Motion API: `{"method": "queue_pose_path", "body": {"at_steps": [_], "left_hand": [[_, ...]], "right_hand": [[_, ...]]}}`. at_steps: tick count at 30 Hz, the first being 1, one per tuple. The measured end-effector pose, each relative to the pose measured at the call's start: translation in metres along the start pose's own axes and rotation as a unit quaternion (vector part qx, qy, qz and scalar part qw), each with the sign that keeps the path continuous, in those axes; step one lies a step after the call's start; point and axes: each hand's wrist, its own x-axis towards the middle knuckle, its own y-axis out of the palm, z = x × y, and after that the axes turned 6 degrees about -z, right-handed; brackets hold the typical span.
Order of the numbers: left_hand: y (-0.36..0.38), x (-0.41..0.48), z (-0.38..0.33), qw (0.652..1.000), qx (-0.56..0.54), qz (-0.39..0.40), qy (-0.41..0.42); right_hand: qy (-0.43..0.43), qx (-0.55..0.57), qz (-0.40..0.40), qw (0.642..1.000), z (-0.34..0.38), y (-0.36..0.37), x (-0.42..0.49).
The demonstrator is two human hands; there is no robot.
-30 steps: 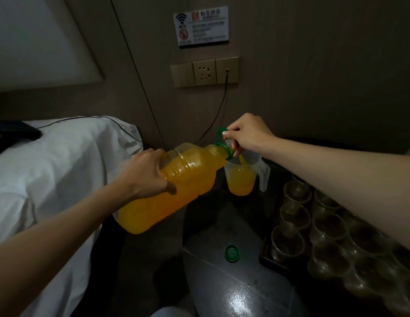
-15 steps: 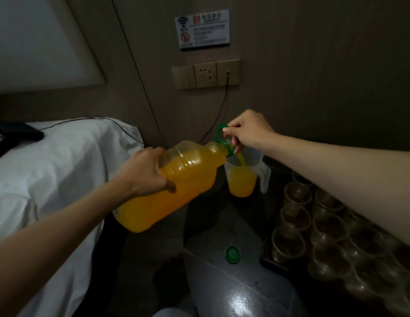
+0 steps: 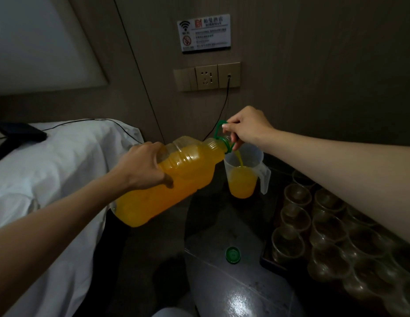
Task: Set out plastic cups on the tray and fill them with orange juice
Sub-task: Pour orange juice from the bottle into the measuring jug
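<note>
Dark and glossy, the desk [image 3: 233, 294] carries a loose green cap [image 3: 233, 255] near its front and, to the right, a tray [image 3: 268, 263] packed with clear plastic cups [image 3: 288, 242], which all look empty. Farther in, the left grip [image 3: 142, 165] is wrapped round the belly of a large juice bottle [image 3: 183, 179]. The bottle is tilted, with its neck pointing far and right. The right grip [image 3: 245, 126] pinches the green carry loop [image 3: 219, 129] at that neck, steadying it. A thin stream of orange juice [image 3: 239, 160] falls from the mouth into a clear jug [image 3: 243, 179], roughly half full, standing on the desk just below the right grip. The cups seem set out but not filled, so the step in hand is likely decanting. The next move calls for righting the bottle before the jug brims, then pouring from the jug into the cups. A white bed [image 3: 50, 168] lies left, and a wall socket [image 3: 206, 76] sits beyond.
</note>
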Motion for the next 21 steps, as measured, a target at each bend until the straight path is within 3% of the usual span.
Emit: {"method": "queue_pose_path", "body": {"at_steps": [21], "left_hand": [[-0.013,0.003,-0.004,1.0,0.006,0.011,0.003]], "right_hand": [[0.007,0.0,-0.003,1.0,0.004,-0.002,0.001]]}}
